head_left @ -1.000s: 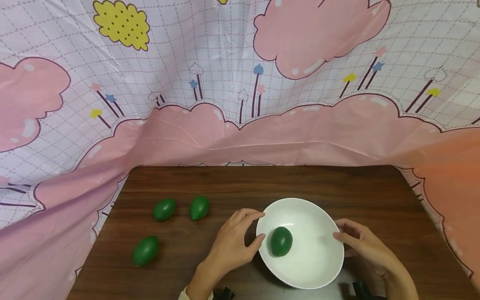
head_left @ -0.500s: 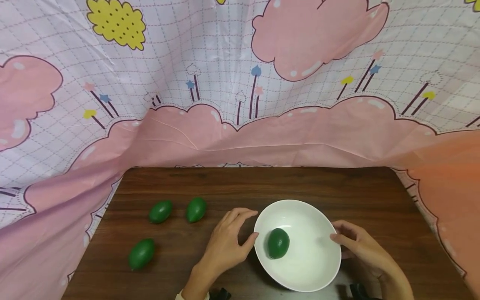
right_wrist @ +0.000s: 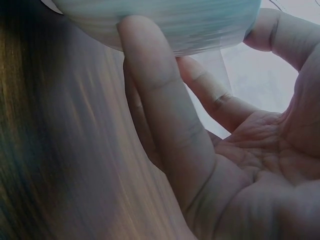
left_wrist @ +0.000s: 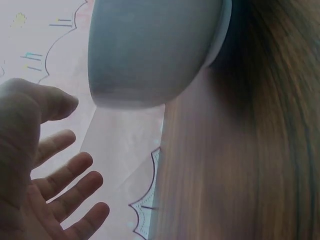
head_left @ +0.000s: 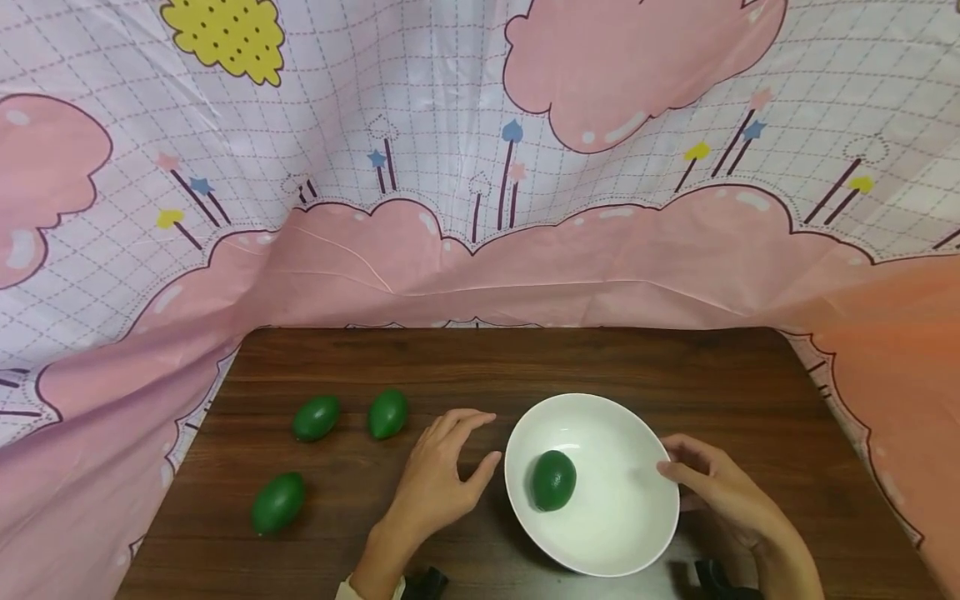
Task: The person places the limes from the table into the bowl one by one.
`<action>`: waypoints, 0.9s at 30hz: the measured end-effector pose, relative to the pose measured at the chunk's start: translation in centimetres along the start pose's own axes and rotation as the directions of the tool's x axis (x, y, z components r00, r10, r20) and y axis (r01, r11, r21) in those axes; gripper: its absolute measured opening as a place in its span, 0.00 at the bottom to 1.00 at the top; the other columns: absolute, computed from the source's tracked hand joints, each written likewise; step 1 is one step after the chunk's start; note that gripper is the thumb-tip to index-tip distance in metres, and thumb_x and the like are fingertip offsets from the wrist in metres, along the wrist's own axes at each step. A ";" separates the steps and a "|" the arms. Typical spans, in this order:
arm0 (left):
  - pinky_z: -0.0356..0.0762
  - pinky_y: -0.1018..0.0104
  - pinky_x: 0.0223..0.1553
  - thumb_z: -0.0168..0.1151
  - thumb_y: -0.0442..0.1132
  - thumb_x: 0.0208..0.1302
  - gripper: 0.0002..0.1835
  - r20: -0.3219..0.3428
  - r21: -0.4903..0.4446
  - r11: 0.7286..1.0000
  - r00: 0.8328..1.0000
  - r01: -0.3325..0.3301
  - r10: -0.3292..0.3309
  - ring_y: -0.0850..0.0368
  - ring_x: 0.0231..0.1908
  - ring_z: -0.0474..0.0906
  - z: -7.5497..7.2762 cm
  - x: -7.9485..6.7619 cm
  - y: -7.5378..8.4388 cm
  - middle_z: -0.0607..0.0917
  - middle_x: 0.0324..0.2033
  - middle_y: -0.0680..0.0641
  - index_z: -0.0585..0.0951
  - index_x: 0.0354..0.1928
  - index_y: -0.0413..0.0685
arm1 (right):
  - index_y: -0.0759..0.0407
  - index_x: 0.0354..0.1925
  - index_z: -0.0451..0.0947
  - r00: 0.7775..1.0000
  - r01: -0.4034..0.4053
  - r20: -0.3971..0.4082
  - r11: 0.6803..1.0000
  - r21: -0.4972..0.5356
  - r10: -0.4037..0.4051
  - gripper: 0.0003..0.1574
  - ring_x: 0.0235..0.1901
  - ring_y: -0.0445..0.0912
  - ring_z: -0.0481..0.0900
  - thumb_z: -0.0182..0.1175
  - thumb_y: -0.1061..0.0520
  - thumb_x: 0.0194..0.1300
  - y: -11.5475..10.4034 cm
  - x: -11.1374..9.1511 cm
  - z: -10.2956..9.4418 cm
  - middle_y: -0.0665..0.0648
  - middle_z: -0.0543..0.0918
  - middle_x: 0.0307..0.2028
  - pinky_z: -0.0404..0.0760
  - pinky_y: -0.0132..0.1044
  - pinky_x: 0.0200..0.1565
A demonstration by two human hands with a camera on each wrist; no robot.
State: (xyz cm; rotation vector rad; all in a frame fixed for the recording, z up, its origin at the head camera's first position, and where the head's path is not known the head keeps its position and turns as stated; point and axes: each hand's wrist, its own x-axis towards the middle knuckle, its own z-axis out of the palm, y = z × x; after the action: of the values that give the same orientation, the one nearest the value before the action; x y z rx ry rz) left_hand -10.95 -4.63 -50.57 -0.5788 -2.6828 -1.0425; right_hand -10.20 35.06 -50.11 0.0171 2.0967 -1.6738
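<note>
A white bowl (head_left: 615, 500) stands on the dark wooden table with one green lime (head_left: 553, 481) inside, at its left. My right hand (head_left: 723, 487) holds the bowl's right rim, the thumb over the edge and the fingers against the outer wall. From the right wrist view, fingertips (right_wrist: 137, 35) touch the bowl's underside curve. To the left of the bowl, my left hand (head_left: 435, 479) is apart from it, thumb and fingers spread and holding nothing. The left wrist view shows a gap between that thumb and the bowl wall (left_wrist: 150, 55).
Three more limes lie on the table's left side: one lime (head_left: 316, 417) at the back, another lime (head_left: 387, 413) beside it, and a nearer lime (head_left: 278, 502). A patterned pink and white cloth (head_left: 450, 283) hangs behind the table (head_left: 525, 358) and around its sides.
My left hand has let go of the bowl's left rim and moved left, leaving a widening gap. My right hand stays on the right rim. The head view has shifted slightly.
</note>
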 end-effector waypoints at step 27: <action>0.81 0.53 0.61 0.72 0.48 0.68 0.25 -0.033 0.084 0.996 0.999 0.013 -0.010 0.57 0.59 0.82 -0.9 -0.4 -2.3 0.83 0.60 0.57 0.82 0.66 0.59 | 0.71 0.69 0.67 1.000 -0.016 -0.007 1.000 -0.022 0.016 0.30 0.46 0.47 0.87 0.57 0.52 0.81 0.2 0.2 -0.1 0.51 0.83 0.50 0.92 0.52 0.45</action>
State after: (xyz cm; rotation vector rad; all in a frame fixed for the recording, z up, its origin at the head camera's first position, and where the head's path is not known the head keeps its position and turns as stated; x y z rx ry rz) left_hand -11.56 -6.87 -51.46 -0.5266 -2.6901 -0.9285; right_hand -10.40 35.13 -50.35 0.0332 2.1150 -1.6429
